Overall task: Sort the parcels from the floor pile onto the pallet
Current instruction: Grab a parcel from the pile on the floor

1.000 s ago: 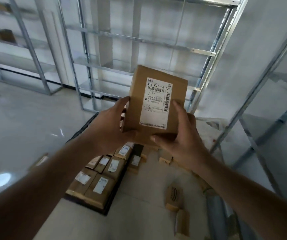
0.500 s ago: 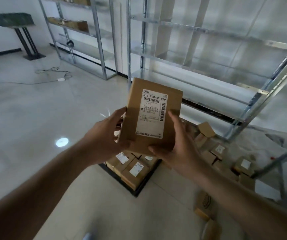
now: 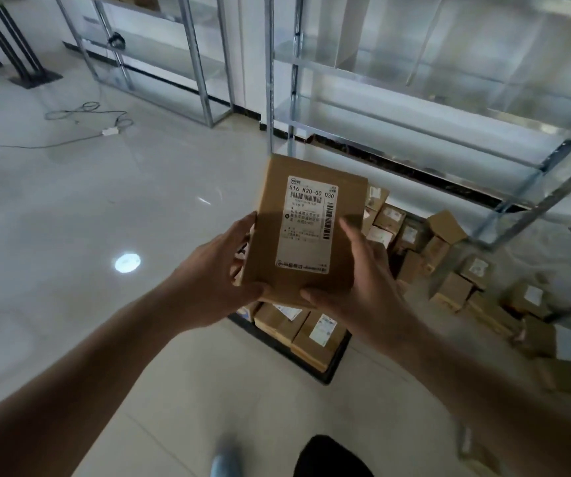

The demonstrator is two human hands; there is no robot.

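I hold a flat brown cardboard parcel (image 3: pixel 311 201) with a white shipping label upright in front of me. My left hand (image 3: pixel 208 270) grips its left edge and my right hand (image 3: pixel 356 284) grips its lower right side, thumb across the front. Below and behind it lies a black pallet (image 3: pixel 332 371) on the floor, carrying several labelled brown boxes (image 3: pixel 318 335). To the right a loose pile of brown parcels (image 3: pixel 456 287) lies on the floor under a shelf.
Metal shelving racks (image 3: pixel 414 108) stand behind the pallet and pile, another rack (image 3: pixel 160 56) at the back left. A cable with a white adapter (image 3: pixel 108 131) lies on the glossy floor at the left. My shoe (image 3: pixel 225 463) shows at the bottom.
The view has swung left and tilted down. The parcel stays held in both hands, now lower in the picture, and the pallet and pile have shifted to the right.
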